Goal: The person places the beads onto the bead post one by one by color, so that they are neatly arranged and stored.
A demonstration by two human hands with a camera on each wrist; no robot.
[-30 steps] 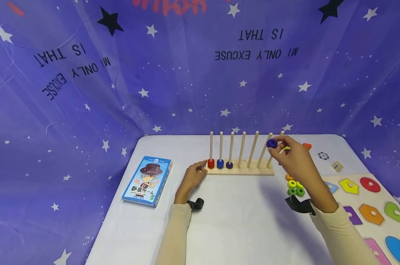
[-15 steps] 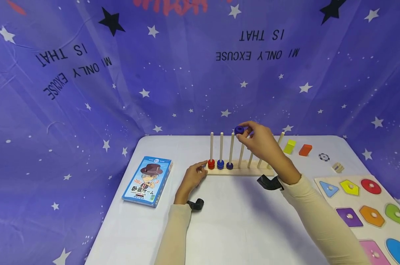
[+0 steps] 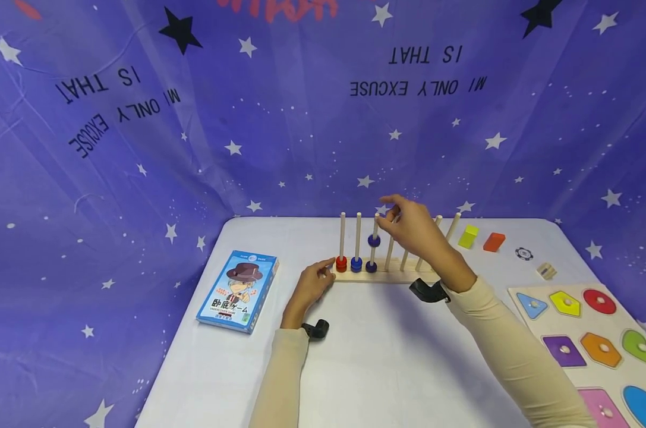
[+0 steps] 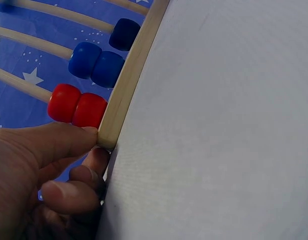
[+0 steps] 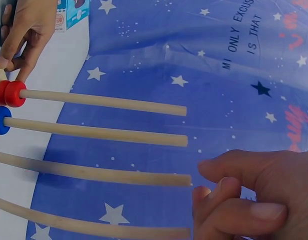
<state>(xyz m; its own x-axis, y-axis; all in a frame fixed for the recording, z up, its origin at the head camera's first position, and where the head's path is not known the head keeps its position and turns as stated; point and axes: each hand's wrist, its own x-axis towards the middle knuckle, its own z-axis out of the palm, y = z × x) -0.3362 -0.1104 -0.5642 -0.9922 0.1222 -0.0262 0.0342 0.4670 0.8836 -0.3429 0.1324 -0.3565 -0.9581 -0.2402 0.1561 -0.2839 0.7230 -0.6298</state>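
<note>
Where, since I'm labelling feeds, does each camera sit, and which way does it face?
Head: on the head, facing forward and down at the peg rack; left hand, right hand, sleeves show.
Left wrist: on that wrist, facing the rack's end and red beads; left hand shows.
Right wrist: on that wrist, facing across the pegs; both hands show.
Wrist views share the red beads.

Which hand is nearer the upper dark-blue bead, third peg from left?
Right. The right hand is just above and right of the bead, not gripping it; the left hand is lower, farther left, at the left end of the wooden base.
</note>
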